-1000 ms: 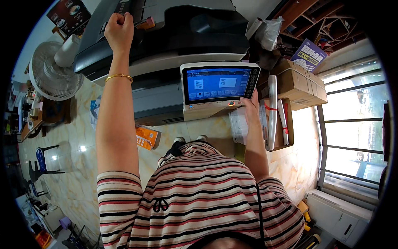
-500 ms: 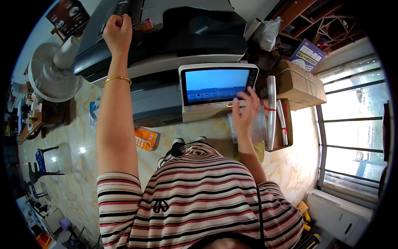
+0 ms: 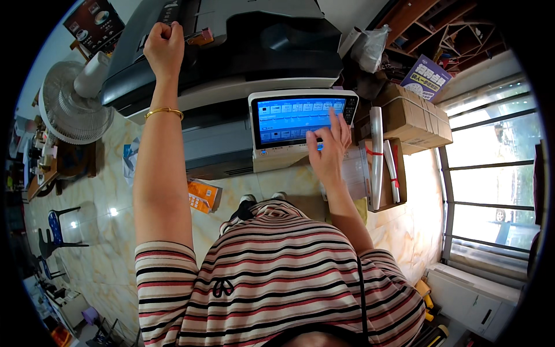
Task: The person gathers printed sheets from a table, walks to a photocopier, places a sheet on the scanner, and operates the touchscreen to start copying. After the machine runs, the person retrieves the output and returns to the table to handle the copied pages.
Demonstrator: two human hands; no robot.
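A large black-and-grey copier [image 3: 277, 55] stands before me, with a lit touchscreen panel [image 3: 289, 120] on its front. My right hand [image 3: 330, 144] is over the right part of the blue screen, its fingers apart and a fingertip at the upper icons; whether it touches the glass I cannot tell. Closed in a fist, my left hand [image 3: 165, 49] lies at the copier's upper left, a gold bangle [image 3: 164, 111] on its wrist. What its fingers hold, if anything, is hidden. Just right of that fist sits a small orange-brown object [image 3: 201, 37] on the copier.
To the left stands a white fan [image 3: 75, 101]. Right of the copier are a cardboard box [image 3: 416, 118] tied with string and an open box [image 3: 399, 188] with white rolls. An orange packet [image 3: 202, 195] lies on the floor near my feet.
My right hand has moved left and slightly down, over the screen. The screen has changed from a mostly plain blue display to rows of icons. My left hand has stayed put.
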